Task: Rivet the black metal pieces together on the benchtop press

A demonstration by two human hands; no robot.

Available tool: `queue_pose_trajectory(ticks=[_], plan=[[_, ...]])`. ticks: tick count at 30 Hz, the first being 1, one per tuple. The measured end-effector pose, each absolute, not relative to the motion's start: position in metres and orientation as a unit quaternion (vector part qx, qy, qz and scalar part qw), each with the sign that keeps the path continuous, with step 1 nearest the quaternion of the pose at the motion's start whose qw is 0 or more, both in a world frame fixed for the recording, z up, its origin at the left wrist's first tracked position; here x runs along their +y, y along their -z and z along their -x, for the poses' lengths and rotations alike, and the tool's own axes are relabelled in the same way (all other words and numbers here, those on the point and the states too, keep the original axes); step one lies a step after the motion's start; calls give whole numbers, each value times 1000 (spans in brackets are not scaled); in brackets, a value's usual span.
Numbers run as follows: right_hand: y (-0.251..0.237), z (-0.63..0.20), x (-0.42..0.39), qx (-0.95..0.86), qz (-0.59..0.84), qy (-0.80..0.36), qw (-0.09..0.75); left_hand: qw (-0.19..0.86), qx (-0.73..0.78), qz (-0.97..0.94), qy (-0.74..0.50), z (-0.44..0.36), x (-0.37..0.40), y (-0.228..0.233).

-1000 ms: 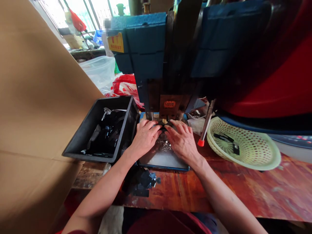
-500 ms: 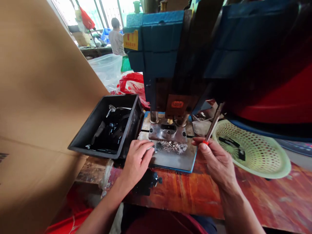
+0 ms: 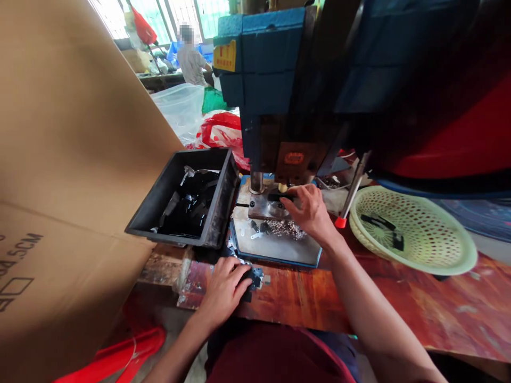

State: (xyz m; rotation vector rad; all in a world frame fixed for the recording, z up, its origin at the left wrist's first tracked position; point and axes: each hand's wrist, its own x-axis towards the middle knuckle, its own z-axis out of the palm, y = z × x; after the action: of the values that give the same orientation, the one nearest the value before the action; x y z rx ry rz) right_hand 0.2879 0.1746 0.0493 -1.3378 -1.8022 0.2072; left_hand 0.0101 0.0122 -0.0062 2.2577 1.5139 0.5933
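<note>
Right hand (image 3: 309,213) fingertips pinch black part (image 3: 278,197) on die, long axis left-right. Left hand (image 3: 225,290), nearer, fingers curled over black pieces (image 3: 255,276) at near table edge.

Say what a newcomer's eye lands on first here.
The big blue press fills the top centre, and the right hand reaches onto its metal die plate under the ram. The left hand rests on small black parts at the near edge of the wooden bench. A black bin sits left of the press, a pale green basket right.
</note>
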Motion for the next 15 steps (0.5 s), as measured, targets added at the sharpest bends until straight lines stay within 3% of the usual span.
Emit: queue_pose_trajectory(ticks=[3,9,12,15], plan=[[-51,-282,183,-733,527,-85,421,188,544,-794,-197,-12,16,2],[-55,-297,141,-588,580,-207,525,234,539,-779,-219,-10,21,-6],[-60,-339,107,-523,652,-156,526,300,541,-742,-258,-10,22,-12],[-62,-390,83,-459,732,-27,502,385,541,-683,-306,-14,25,-22]])
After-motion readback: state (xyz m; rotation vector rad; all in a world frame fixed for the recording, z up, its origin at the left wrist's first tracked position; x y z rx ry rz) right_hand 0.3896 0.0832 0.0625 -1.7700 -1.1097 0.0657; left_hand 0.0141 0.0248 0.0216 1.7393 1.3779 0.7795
